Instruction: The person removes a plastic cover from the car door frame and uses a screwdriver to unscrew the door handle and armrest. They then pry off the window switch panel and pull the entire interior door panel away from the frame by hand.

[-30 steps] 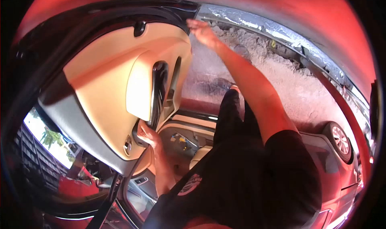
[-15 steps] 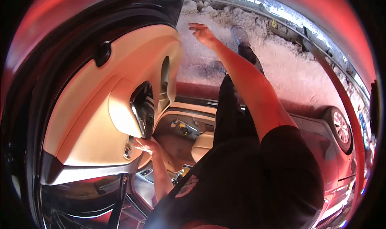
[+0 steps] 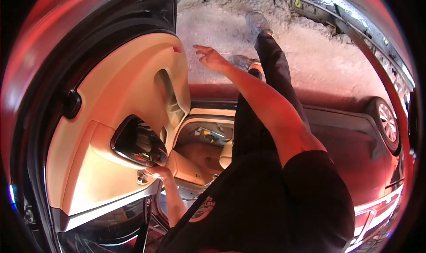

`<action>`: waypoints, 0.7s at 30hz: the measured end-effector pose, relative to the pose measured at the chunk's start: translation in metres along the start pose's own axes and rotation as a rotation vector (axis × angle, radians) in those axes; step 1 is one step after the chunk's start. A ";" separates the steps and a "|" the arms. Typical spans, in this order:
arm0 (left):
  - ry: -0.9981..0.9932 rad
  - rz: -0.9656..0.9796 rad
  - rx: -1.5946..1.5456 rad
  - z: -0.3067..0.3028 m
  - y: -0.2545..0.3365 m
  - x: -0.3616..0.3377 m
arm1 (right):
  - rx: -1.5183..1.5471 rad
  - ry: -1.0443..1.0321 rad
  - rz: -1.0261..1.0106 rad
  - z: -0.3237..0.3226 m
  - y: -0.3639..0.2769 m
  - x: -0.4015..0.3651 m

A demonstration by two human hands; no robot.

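Observation:
An open car door (image 3: 102,164) with a beige inner panel fills the left of the view. My left hand (image 3: 156,171) grips the lower edge of the dark glossy armrest handle (image 3: 138,143) on that panel. My right hand (image 3: 209,57) hangs free in the air past the door's outer edge, fingers spread, holding nothing. My dark trousers and shoes (image 3: 256,21) stretch over the sandy ground.
The beige car interior with a seat (image 3: 208,153) shows through the door opening. The red car body (image 3: 355,151) and a wheel (image 3: 387,124) lie to the right. Sandy ground (image 3: 319,57) and a metal kerb (image 3: 355,22) run behind.
The door panel has swung and rotated in view. My right hand left the door's top edge and dropped lower, now free. My left hand stays at the armrest handle.

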State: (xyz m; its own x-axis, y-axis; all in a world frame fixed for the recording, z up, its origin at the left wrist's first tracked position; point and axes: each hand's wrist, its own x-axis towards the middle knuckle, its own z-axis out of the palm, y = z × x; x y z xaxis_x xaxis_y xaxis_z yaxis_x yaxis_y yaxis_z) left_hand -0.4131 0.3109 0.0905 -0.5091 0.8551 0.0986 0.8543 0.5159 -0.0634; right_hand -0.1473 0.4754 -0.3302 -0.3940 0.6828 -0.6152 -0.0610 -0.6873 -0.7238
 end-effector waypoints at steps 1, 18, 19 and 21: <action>-0.038 -0.087 -0.114 -0.001 -0.004 0.000 | 0.056 0.036 -0.071 -0.005 -0.017 0.001; 0.224 -0.224 -0.554 -0.001 0.095 0.004 | -0.878 -0.475 -0.202 0.022 -0.016 -0.115; 0.314 -0.144 -0.610 0.003 0.100 -0.003 | -0.914 -0.479 -0.270 0.027 0.009 -0.125; 0.441 0.205 -0.627 0.013 0.108 -0.038 | -0.977 -0.503 -0.355 0.041 0.022 -0.134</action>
State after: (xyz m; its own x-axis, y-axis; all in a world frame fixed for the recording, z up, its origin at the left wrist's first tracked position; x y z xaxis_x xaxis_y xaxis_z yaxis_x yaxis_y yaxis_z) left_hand -0.3026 0.3352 0.0671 -0.3585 0.7629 0.5381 0.8932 0.1128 0.4352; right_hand -0.1338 0.3587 -0.2504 -0.8312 0.4720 -0.2938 0.4079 0.1585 -0.8992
